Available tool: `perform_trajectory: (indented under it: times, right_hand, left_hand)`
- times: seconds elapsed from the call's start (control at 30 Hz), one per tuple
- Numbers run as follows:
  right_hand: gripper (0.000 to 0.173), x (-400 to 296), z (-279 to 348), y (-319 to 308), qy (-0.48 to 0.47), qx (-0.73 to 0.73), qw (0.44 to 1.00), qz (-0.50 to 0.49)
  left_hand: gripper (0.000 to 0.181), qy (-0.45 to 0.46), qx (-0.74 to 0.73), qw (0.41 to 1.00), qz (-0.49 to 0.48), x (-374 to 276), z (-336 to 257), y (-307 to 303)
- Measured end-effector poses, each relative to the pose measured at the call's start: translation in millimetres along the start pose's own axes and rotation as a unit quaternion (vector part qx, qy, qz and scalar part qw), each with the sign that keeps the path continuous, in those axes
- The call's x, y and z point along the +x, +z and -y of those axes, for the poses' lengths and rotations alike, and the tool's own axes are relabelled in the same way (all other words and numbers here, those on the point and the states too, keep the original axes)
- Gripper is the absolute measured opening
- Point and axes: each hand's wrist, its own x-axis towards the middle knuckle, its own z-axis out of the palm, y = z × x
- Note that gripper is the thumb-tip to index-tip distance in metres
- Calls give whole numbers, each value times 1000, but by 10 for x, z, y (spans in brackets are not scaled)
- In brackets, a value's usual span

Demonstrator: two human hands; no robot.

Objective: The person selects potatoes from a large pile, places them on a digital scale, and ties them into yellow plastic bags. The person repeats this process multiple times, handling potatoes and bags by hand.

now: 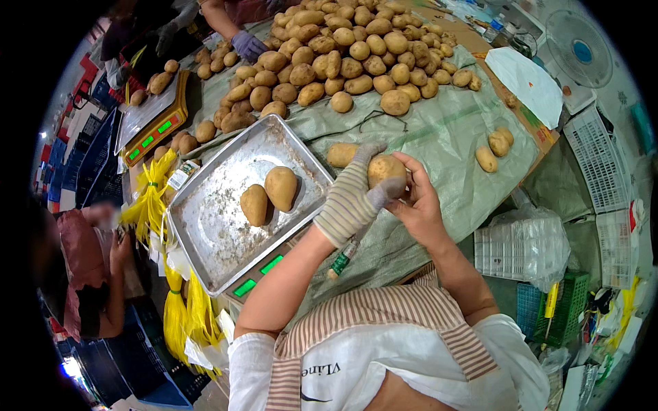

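My left hand, in a striped knit glove, grips a potato from its left side. Bare, my right hand touches the same potato from the right with its fingertips. Another potato lies on the green woven sheet just beyond my left hand, partly hidden by the glove. Two potatoes rest in a metal tray to the left, which sits on a scale with lit green displays. A green-labelled object lies below my left wrist.
Beyond my hands rises a large potato heap. A co-worker's gloved hand touches its left side. A second scale holds potatoes; yellow net bags hang beside the tray. Several potatoes lie at right, near baskets and a fan.
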Motion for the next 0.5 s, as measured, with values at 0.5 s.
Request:
perform_trajectory:
  times: [0.5]
  right_hand:
    - [64, 26, 179, 19, 56, 44, 997, 19]
  left_hand:
    - [51, -18, -12, 999, 25, 12, -126, -100]
